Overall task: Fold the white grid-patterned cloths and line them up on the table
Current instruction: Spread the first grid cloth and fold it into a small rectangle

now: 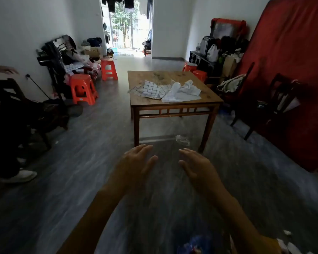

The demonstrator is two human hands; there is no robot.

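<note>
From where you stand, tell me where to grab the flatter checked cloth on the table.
Take the grid-patterned cloth by its near edge, where a corner hangs toward the table front, coming from the front side you face. It lies spread and fairly flat there, clear of the crumpled cloth at its right. Both the left hand and right hand are open and empty.

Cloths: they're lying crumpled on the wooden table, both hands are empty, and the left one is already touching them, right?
Not quite. In the head view the left hand hangs short of the wooden table, touching nothing. The cloths do lie crumpled there, and the right hand is empty too.
</note>
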